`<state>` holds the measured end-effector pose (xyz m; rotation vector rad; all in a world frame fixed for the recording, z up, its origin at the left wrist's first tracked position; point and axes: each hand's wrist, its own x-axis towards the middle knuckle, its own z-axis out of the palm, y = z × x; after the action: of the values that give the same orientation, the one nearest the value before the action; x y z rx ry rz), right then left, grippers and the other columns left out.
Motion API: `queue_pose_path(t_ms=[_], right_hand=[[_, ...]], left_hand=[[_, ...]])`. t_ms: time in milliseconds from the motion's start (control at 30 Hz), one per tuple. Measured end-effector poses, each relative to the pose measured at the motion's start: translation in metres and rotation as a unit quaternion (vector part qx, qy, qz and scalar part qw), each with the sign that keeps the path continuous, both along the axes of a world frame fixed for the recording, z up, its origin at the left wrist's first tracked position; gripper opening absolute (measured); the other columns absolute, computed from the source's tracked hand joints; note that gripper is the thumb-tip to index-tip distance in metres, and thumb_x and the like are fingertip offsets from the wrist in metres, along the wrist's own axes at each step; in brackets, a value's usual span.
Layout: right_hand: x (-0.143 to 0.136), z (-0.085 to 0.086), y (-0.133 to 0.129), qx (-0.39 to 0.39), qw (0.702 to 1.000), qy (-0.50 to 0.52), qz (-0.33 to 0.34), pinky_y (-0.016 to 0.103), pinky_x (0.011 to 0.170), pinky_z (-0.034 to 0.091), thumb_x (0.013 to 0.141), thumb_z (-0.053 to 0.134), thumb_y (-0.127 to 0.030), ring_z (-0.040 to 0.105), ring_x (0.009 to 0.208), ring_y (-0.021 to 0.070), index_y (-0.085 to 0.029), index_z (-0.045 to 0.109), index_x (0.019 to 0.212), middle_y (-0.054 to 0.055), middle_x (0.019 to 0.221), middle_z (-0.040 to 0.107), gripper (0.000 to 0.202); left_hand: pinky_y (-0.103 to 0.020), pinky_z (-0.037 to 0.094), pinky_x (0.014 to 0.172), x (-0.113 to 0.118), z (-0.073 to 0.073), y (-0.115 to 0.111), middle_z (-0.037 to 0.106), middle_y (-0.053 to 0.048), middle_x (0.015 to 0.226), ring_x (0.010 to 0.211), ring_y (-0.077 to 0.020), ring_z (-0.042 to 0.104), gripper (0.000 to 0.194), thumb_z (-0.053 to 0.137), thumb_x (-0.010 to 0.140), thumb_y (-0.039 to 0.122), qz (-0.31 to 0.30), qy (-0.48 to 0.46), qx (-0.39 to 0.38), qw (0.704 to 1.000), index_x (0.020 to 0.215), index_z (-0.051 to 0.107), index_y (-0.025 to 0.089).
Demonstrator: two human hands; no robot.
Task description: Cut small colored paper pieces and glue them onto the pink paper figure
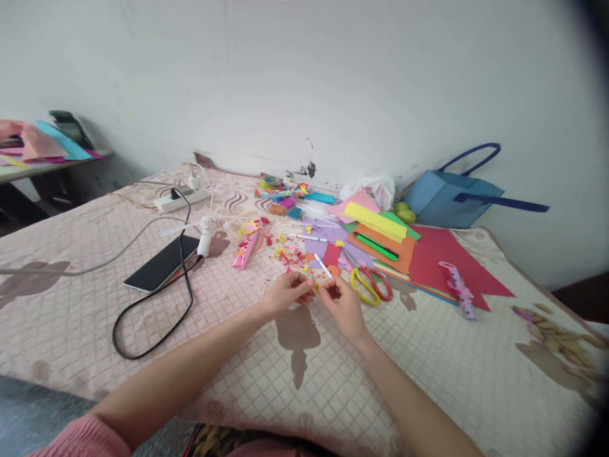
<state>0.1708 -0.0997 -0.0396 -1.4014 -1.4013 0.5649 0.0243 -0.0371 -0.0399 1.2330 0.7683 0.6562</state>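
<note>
My left hand (289, 295) and my right hand (345, 306) meet above the tablecloth, fingertips nearly touching. Between them is a small yellow piece (316, 289), likely paper, pinched by both hands and mostly covered by the fingers. A white marker (322, 265) lies just beyond my right fingers. Yellow-handled scissors (364, 289) rest right of that hand, overlapping a red-handled pair (380, 284). Colourful paper scraps (290, 256) are scattered behind my hands. A decorated pink paper strip (246, 249) lies to the left of the scraps.
Coloured sheets (440, 257) are stacked at the right, near a blue bag (447, 200). A decorated purple strip (459, 291) lies in front. On the left are a glue gun (205, 238), a black phone-like slab (162, 263), looping cables and a power strip (181, 200).
</note>
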Motion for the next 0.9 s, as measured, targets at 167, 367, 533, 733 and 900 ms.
queue_pose_path(t_ms=[167, 367, 533, 733, 900], right_hand=[[-0.003, 0.002, -0.002, 0.047, 0.996, -0.069, 0.013, 0.027, 0.059, 0.042, 0.079, 0.055, -0.025, 0.051, 0.060, 0.0146, -0.021, 0.054, 0.069, 0.000, 0.065, 0.056, 0.010], [0.000, 0.001, 0.002, 0.034, 0.997, -0.040, 0.048, 0.028, 0.062, 0.044, 0.081, 0.053, -0.023, 0.055, 0.068, 0.0169, -0.021, 0.059, 0.080, 0.003, 0.076, 0.060, 0.006], [0.000, 0.002, 0.002, 0.043, 0.995, -0.080, 0.041, 0.028, 0.059, 0.041, 0.081, 0.051, -0.021, 0.052, 0.065, 0.0168, -0.021, 0.059, 0.074, 0.002, 0.072, 0.058, 0.011], [-0.003, -0.001, 0.002, 0.045, 0.997, -0.066, 0.020, 0.027, 0.055, 0.038, 0.079, 0.053, -0.022, 0.047, 0.057, 0.0144, -0.021, 0.053, 0.066, -0.001, 0.063, 0.051, 0.013], [-0.001, 0.000, 0.001, 0.032, 0.998, -0.035, 0.045, 0.027, 0.056, 0.038, 0.079, 0.056, -0.026, 0.047, 0.059, 0.0143, -0.021, 0.055, 0.066, -0.001, 0.064, 0.052, 0.014]], left_hand=[[-0.024, 0.050, 0.062, -0.001, 0.002, 0.000, 0.066, -0.003, 0.068, 0.059, -0.0096, 0.061, 0.037, 0.070, 0.066, 0.046, 0.000, -0.033, -0.044, 0.999, 0.076, 0.058, 0.012], [-0.024, 0.050, 0.063, -0.003, 0.008, 0.001, 0.063, -0.001, 0.063, 0.058, -0.0096, 0.060, 0.038, 0.073, 0.063, 0.044, -0.003, -0.048, -0.060, 0.997, 0.076, 0.059, 0.011], [-0.023, 0.049, 0.061, -0.004, 0.012, -0.001, 0.064, -0.001, 0.066, 0.056, -0.0089, 0.059, 0.037, 0.069, 0.067, 0.046, 0.004, -0.028, -0.053, 0.998, 0.074, 0.058, 0.012], [-0.023, 0.048, 0.059, -0.003, 0.006, 0.002, 0.064, -0.001, 0.066, 0.055, -0.0087, 0.059, 0.038, 0.069, 0.066, 0.047, 0.011, -0.043, -0.057, 0.997, 0.074, 0.055, 0.013], [-0.023, 0.048, 0.062, -0.005, 0.002, 0.005, 0.062, 0.001, 0.063, 0.055, -0.0085, 0.059, 0.034, 0.074, 0.064, 0.040, -0.008, -0.055, -0.060, 0.997, 0.075, 0.057, 0.013]])
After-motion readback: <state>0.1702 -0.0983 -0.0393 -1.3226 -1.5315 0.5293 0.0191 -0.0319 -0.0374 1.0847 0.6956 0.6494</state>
